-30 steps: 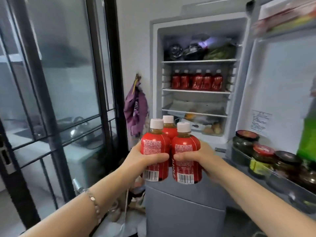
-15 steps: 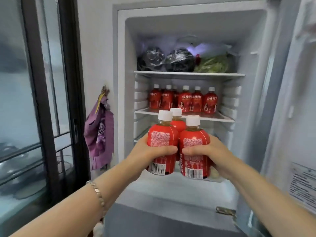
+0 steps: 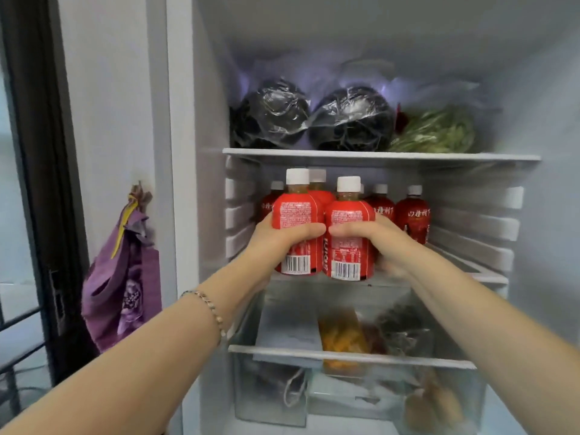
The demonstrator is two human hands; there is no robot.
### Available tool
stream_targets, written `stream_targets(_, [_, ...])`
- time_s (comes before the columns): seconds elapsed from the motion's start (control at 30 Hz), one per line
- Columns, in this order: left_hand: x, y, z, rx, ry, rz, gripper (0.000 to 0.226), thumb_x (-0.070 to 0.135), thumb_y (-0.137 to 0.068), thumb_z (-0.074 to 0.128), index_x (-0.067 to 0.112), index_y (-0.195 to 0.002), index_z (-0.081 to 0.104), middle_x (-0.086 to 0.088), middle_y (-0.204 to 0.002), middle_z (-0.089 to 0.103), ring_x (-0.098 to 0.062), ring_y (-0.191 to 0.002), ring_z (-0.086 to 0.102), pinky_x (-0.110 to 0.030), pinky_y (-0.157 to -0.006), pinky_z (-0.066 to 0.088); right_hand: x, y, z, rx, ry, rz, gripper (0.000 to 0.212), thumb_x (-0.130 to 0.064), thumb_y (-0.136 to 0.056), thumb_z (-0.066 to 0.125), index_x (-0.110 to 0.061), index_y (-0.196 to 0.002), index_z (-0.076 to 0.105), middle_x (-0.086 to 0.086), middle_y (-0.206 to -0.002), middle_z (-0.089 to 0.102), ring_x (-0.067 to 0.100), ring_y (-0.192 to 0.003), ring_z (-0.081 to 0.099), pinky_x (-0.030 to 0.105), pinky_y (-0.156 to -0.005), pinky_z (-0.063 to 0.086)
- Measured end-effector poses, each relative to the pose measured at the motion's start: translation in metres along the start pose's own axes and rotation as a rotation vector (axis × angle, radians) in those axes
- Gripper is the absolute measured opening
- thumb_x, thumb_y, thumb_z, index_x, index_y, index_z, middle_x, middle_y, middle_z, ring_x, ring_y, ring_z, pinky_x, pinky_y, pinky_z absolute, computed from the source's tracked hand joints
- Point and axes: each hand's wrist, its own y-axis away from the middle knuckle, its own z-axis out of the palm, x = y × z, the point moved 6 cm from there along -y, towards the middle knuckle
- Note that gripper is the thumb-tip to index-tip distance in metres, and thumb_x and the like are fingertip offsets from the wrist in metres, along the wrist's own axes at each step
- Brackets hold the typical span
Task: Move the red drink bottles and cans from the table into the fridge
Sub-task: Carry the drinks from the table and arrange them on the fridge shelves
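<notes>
I hold a cluster of three red drink bottles with white caps between both hands at the front of the fridge's middle shelf (image 3: 489, 273). My left hand (image 3: 279, 243) grips the left bottle (image 3: 296, 215). My right hand (image 3: 381, 243) grips the right bottle (image 3: 348, 215). The third bottle (image 3: 318, 191) is wedged behind them, mostly hidden. Their bases are at about the level of the shelf's front edge; whether they rest on it I cannot tell. Several more red bottles (image 3: 412, 215) stand in a row at the back of that shelf.
The top shelf (image 3: 376, 155) carries two dark wrapped bundles (image 3: 350, 119) and bagged greens (image 3: 436, 131). Below are a glass shelf with food packs (image 3: 340, 337) and a clear drawer (image 3: 345, 394). A purple bag (image 3: 122, 287) hangs on the wall at left, beside a dark door frame (image 3: 40, 183).
Both hands carried the three bottles up and forward from in front of the fridge to the middle shelf. The view closed in on the fridge interior.
</notes>
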Motion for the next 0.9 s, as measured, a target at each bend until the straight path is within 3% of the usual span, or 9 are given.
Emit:
stream_targets(0.13, [-0.024, -0.036, -0.005, 0.046, -0.1, 0.011, 0.064, 0.025, -0.061, 0.085, 0.022, -0.117, 0.055, 0.001, -0.103, 0.069, -0.014, -0.088, 0.068, -0.028, -0.074, 0.056, 0.021, -0.034, -0.005, 0.009, -0.015, 0.015, 0.057, -0.029, -0.051, 0.081, -0.022, -0.104, 0.061, -0.001, -0.089, 0.075, 0.017, -0.082, 0.072, 0.032, -0.065, 0.057])
stream_targets(0.27, [-0.038, -0.065, -0.011, 0.117, -0.244, -0.04, 0.081, 0.043, -0.057, 0.084, 0.017, -0.125, 0.049, -0.001, -0.112, 0.065, -0.016, -0.097, 0.065, -0.034, -0.084, 0.054, 0.033, -0.061, -0.01, 0.074, 0.057, -0.003, 0.045, -0.03, -0.064, 0.082, -0.022, -0.104, 0.064, 0.001, -0.094, 0.074, 0.018, -0.087, 0.071, 0.035, -0.075, 0.057])
stream_targets(0.37, [-0.035, -0.067, -0.021, 0.315, -0.707, -0.069, 0.1, 0.069, -0.065, 0.066, 0.007, -0.135, 0.033, -0.013, -0.132, 0.047, -0.029, -0.121, 0.046, -0.042, -0.102, 0.04, 0.035, -0.071, -0.01, 0.234, 0.133, -0.109, 0.039, -0.036, -0.067, 0.081, -0.022, -0.1, 0.066, -0.003, -0.091, 0.074, 0.014, -0.086, 0.071, 0.03, -0.077, 0.057])
stream_targets(0.43, [-0.025, -0.059, -0.024, 0.429, -1.04, -0.021, 0.107, 0.078, -0.069, 0.05, 0.001, -0.139, 0.026, -0.017, -0.136, 0.036, -0.032, -0.125, 0.037, -0.04, -0.103, 0.034, 0.033, -0.069, -0.009, 0.328, 0.214, -0.158, 0.054, -0.052, -0.067, 0.076, -0.02, -0.107, 0.061, -0.004, -0.099, 0.071, 0.012, -0.09, 0.068, 0.031, -0.081, 0.055])
stream_targets(0.57, [-0.014, -0.052, -0.026, 0.452, -1.088, 0.111, 0.087, 0.054, -0.085, 0.054, -0.001, -0.142, 0.018, -0.019, -0.134, 0.031, -0.036, -0.113, 0.051, -0.038, -0.088, 0.045, 0.023, -0.053, -0.013, 0.568, 0.764, -0.099, 0.095, -0.084, -0.064, 0.046, -0.013, -0.127, 0.048, 0.007, -0.123, 0.054, 0.025, -0.107, 0.058, 0.042, -0.087, 0.051])
stream_targets(0.67, [-0.016, -0.05, -0.029, 0.395, -1.178, 0.077, 0.081, 0.015, -0.09, 0.06, 0.002, -0.147, 0.003, -0.023, -0.137, 0.03, -0.037, -0.106, 0.057, -0.036, -0.082, 0.047, 0.019, -0.05, -0.011, 0.553, 0.834, -0.073, 0.098, -0.083, -0.069, 0.043, -0.008, -0.133, 0.041, 0.012, -0.129, 0.051, 0.031, -0.109, 0.057, 0.043, -0.084, 0.052])
stream_targets(0.73, [-0.021, -0.048, -0.029, 0.346, -1.161, 0.051, 0.079, 0.0, -0.086, 0.058, 0.004, -0.145, 0.007, -0.024, -0.133, 0.037, -0.037, -0.105, 0.058, -0.038, -0.081, 0.047, 0.014, -0.048, -0.012, 0.575, 0.909, -0.104, 0.092, -0.078, -0.073, 0.045, -0.007, -0.132, 0.042, 0.012, -0.128, 0.051, 0.033, -0.107, 0.057, 0.041, -0.08, 0.053])
stream_targets(0.83, [-0.017, -0.048, -0.015, 0.262, -1.112, 0.2, 0.051, 0.001, -0.089, 0.05, 0.007, -0.134, 0.028, -0.021, -0.124, 0.044, -0.036, -0.098, 0.058, -0.036, -0.074, 0.044, 0.007, -0.047, -0.015, 0.598, 1.044, -0.125, 0.086, -0.071, -0.079, 0.044, -0.007, -0.135, 0.038, 0.015, -0.129, 0.05, 0.036, -0.108, 0.056, 0.039, -0.076, 0.049])
stream_targets(0.9, [-0.018, -0.053, 0.0, 0.15, -1.141, 0.249, 0.036, 0.012, -0.093, 0.047, 0.013, -0.128, 0.037, -0.018, -0.122, 0.043, -0.034, -0.099, 0.053, -0.037, -0.079, 0.046, 0.006, -0.051, -0.017, 0.589, 1.079, -0.094, 0.084, -0.068, -0.081, 0.044, -0.006, -0.138, 0.035, 0.017, -0.132, 0.047, 0.038, -0.112, 0.054, 0.04, -0.079, 0.048])
